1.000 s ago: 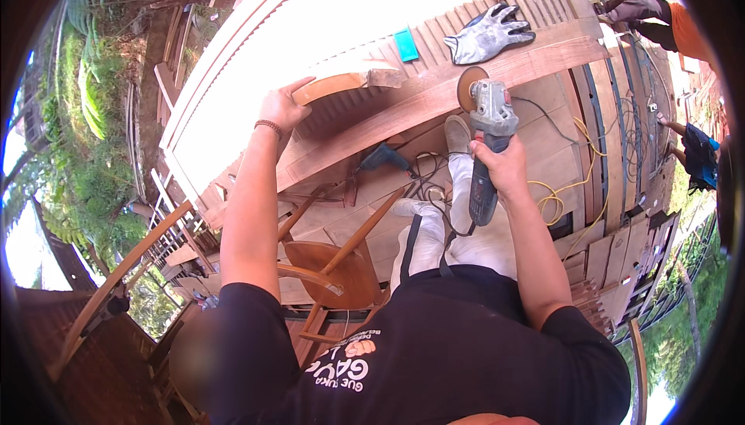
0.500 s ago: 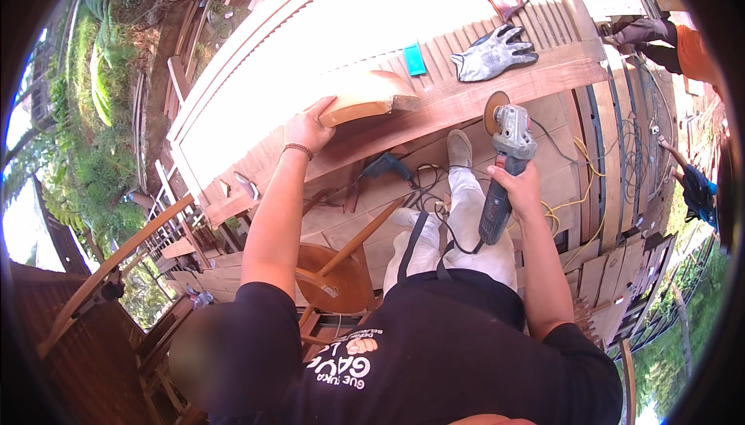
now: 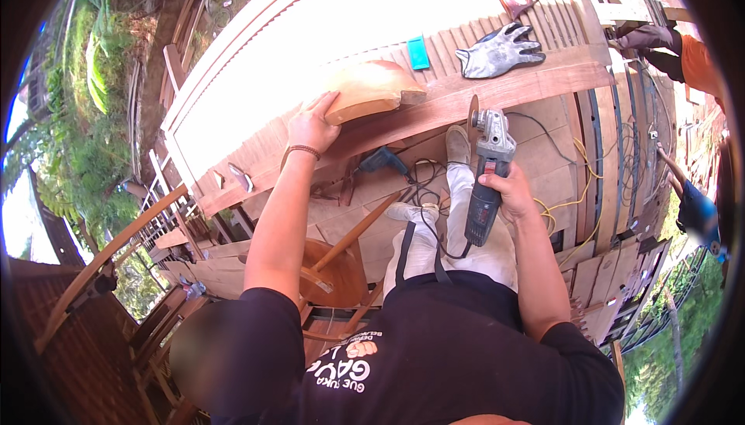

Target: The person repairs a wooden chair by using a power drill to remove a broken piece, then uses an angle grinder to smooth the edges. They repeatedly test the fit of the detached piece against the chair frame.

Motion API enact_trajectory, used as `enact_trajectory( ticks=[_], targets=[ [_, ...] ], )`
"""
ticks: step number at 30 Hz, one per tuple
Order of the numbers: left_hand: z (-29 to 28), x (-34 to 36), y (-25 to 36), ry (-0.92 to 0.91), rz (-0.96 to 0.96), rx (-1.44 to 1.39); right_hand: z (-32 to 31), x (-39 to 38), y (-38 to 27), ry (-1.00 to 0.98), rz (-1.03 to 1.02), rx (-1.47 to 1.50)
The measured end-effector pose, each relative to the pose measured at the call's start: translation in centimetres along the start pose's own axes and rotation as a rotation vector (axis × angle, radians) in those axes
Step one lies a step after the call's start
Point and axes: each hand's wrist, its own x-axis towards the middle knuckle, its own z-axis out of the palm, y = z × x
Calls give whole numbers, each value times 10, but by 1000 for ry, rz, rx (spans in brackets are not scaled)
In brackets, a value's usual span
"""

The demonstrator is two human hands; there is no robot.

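A curved light-brown wooden piece (image 3: 376, 88) with a rough notched end lies on a wooden slatted panel (image 3: 543, 76), gripped at its left end by my left hand (image 3: 314, 122). My right hand (image 3: 504, 188) is closed round an angle grinder (image 3: 490, 157), held upright in the picture, its disc edge-on and just below the panel's front board, near but apart from the piece. A grey work glove (image 3: 500, 57) and a teal flat object (image 3: 417, 53) rest on the panel beyond.
A blue drill (image 3: 380, 160) lies below the panel among cables (image 3: 590, 177). A wooden chair (image 3: 334, 285) stands at my lower left. A person in orange (image 3: 698, 60) works at the upper right; another in blue (image 3: 694, 212) is at the right edge. Planks and plants border the left.
My left hand and the wooden piece have moved right. The grinder has shifted a little right and down, and its disc has turned more edge-on.
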Motion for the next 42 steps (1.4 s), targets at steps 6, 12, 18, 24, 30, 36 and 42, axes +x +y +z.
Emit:
enact_trajectory(
  ticks=[6,12,18,24,30,36,42],
  targets=[
    [-7,-3,11,22,5,68,18,10,8,146,-58,-232],
    [-11,-4,12,9,-11,91,20,16,10,94,133,-86],
    [-5,-8,8,26,-4,59,51,18,10,100,91,-366],
    [-12,-15,15,48,17,22,81,37,15,76,93,-406],
    [-3,-15,8,121,50,-17,88,46,12,42,104,-405],
    [1,-15,4,115,63,-14,90,50,14,62,99,-459],
    [1,-15,6,81,45,-12,89,55,14,66,107,-441]
  ],
)
